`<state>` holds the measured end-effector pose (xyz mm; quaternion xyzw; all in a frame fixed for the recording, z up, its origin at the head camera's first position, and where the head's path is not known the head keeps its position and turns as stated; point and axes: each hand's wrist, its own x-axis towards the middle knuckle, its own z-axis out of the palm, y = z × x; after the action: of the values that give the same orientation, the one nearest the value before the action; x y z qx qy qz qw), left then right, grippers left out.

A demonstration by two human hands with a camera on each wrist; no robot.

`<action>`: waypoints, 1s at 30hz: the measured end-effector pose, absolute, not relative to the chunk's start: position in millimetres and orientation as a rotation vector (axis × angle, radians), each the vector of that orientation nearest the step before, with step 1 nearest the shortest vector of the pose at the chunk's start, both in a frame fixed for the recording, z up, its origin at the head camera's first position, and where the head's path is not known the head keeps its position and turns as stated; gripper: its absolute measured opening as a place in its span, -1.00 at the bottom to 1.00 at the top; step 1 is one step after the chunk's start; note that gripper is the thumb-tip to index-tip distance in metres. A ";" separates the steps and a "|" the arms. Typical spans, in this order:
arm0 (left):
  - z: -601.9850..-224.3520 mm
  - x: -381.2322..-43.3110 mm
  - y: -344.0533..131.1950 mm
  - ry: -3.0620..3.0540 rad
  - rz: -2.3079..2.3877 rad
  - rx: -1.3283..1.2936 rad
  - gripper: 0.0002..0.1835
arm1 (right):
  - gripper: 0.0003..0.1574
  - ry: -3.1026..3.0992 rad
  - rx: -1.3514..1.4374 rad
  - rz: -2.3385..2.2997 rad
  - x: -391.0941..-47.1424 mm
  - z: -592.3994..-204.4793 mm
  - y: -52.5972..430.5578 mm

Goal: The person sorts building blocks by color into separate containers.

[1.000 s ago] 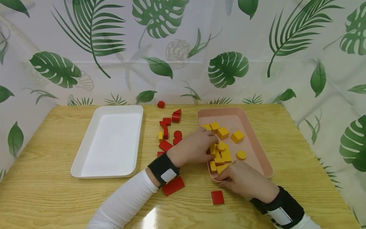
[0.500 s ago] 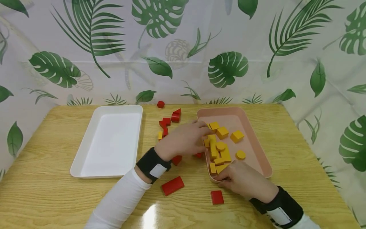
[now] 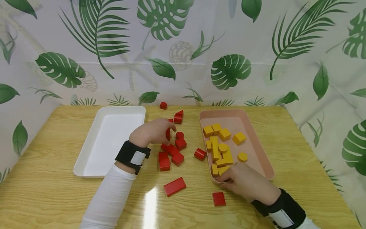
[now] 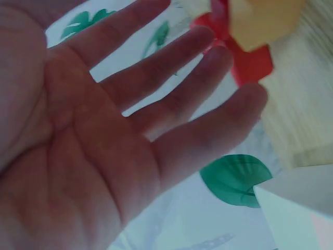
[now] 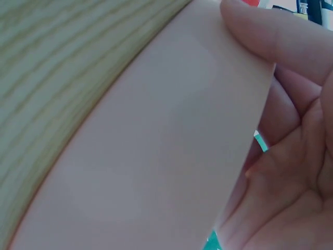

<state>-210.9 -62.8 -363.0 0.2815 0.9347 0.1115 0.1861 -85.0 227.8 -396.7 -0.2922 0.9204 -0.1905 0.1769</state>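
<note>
Left hand (image 3: 151, 131) shifted to red blocks (image 3: 180, 143), partly hiding some; fingers apart. Right hand (image 3: 248, 181) pinches pink tray (image 3: 253, 146).

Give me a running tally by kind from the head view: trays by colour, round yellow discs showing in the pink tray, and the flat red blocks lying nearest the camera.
White tray: 1
Pink tray: 1
Visible yellow discs: 2
Flat red blocks, nearest the camera: 2
Total: 6
</note>
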 end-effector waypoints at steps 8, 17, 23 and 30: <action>-372.9 -215.1 -61.8 2.634 0.302 0.735 -0.63 | -0.75 2.600 -0.807 -0.548 -84.9 -399.4 227.8; -366.3 -213.7 -62.1 2.707 0.269 0.743 -0.63 | -0.75 2.610 -0.818 -0.531 -85.6 -398.9 228.9; -351.8 -206.3 -54.4 2.757 0.344 0.889 -0.88 | -0.76 2.613 -0.838 -0.553 -84.6 -397.8 229.4; -347.8 -190.5 -26.6 2.768 0.433 1.228 -0.92 | -0.77 2.624 -0.864 -0.554 -84.6 -398.6 229.4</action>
<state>-190.5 -26.6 -347.8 0.4010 0.9041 0.1416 0.0414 -84.6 229.4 -398.6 -0.3025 0.9191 -0.1941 0.1613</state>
